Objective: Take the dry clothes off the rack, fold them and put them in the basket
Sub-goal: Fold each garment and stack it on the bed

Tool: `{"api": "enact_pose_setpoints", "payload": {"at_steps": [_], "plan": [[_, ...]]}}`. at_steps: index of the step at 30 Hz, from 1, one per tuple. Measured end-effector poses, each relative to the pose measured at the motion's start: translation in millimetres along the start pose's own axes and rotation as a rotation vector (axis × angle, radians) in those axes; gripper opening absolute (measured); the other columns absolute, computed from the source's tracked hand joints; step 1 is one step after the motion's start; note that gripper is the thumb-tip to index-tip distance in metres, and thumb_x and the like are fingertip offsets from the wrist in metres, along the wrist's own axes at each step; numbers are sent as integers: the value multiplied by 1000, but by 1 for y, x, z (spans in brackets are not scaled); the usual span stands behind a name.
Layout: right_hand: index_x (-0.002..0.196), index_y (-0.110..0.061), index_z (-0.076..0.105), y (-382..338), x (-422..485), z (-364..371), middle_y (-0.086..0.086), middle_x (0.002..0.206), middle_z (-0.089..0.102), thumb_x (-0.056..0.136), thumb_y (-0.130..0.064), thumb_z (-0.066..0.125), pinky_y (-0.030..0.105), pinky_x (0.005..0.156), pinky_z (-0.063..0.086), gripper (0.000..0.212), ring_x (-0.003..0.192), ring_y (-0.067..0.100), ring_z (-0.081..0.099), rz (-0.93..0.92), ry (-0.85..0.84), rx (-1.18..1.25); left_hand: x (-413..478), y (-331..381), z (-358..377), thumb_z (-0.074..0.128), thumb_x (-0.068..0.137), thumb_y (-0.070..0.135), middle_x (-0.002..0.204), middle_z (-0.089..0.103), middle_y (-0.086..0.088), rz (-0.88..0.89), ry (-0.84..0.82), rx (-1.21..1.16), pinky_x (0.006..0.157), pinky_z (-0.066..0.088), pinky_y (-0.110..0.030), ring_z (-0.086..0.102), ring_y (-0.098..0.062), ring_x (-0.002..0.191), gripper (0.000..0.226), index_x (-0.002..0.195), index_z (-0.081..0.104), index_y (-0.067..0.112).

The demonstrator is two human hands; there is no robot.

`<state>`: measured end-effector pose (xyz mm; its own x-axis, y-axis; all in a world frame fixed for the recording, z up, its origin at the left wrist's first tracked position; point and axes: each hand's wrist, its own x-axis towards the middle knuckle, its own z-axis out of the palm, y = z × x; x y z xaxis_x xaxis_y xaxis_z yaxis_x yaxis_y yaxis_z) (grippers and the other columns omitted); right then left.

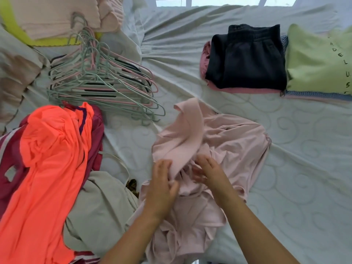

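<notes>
A crumpled pale pink garment (228, 141) lies on the bed in front of me. My left hand (162, 184) pinches a fold of it between thumb and fingers. My right hand (211, 172) rests on the fabric just to the right, its fingers fairly straight and pushed into the folds. Folded clothes sit at the far right: a black piece (247, 61) on a pink one, and a light green top (316, 61) on blue items. An unfolded pile at the left holds a bright orange garment (51, 161), a maroon one (11, 162) and a beige one (99, 208).
A heap of several mint and pink hangers (102, 80) lies at the upper left on the white sheet (295, 168). Behind it stands a yellow-green basket (11, 21) holding pale pink fabric. Bare sheet shows at the right and centre.
</notes>
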<state>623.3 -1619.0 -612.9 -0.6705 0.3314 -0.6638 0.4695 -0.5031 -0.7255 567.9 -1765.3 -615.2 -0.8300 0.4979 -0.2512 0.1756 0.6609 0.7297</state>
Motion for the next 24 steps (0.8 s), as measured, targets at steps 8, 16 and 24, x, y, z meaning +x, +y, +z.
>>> {"api": "enact_pose_setpoints", "payload": {"at_steps": [8, 16, 24], "plan": [[103, -14, 62, -11, 8, -17, 9, 100, 68, 92, -2, 49, 28, 72, 53, 21, 89, 21, 63, -9, 31, 39, -27, 8, 29, 51, 74, 60, 146, 13, 24, 85, -132, -102, 104, 34, -16, 29, 14, 123, 76, 139, 26, 27], [98, -9, 62, -25, 0, -5, 9, 93, 67, 98, -16, 41, 28, 72, 50, 23, 82, 18, 62, 57, -137, 202, 53, 20, -28, 68, 79, 5, 74, 57, -5, -365, -20, -591, 50, 40, -9, 52, -5, 61, 12, 82, 58, 10], [106, -6, 59, 18, 18, -103, 16, 106, 60, 89, -10, 55, 39, 84, 45, 17, 91, 24, 53, 77, 564, -267, 181, 25, -168, 52, 94, 13, 77, 55, 10, -38, 360, -804, 66, 48, -19, 59, -7, 73, 8, 97, 48, 20]]}}
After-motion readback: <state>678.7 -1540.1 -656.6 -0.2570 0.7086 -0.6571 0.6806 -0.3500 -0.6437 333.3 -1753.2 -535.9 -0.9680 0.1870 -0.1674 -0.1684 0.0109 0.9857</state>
